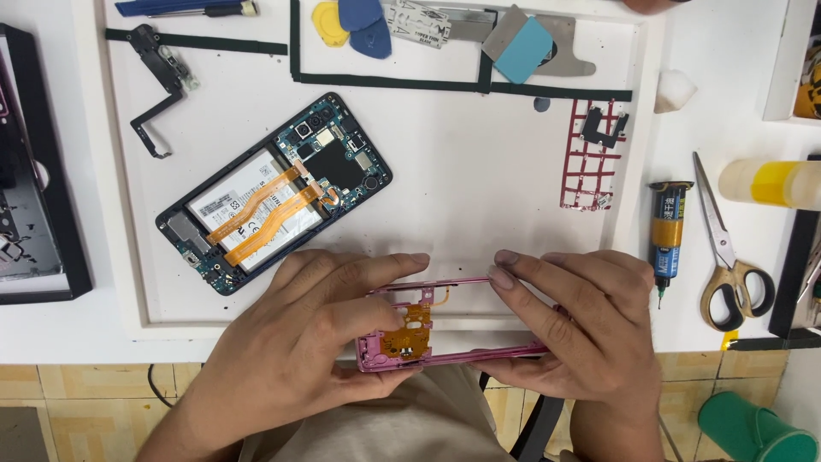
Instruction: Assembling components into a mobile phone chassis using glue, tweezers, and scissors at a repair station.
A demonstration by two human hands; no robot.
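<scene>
Below the white tray, both hands — left hand, right hand — grip a pink phone frame, half hidden.

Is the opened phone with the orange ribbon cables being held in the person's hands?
No: the opened phone lies on the white mat, while both hands hold a pink phone frame.

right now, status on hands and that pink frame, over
Left hand and right hand both gripping pink phone frame. Orange circuit strip showing inside it. Opened phone lies apart on white mat. Nothing blocking.
</scene>
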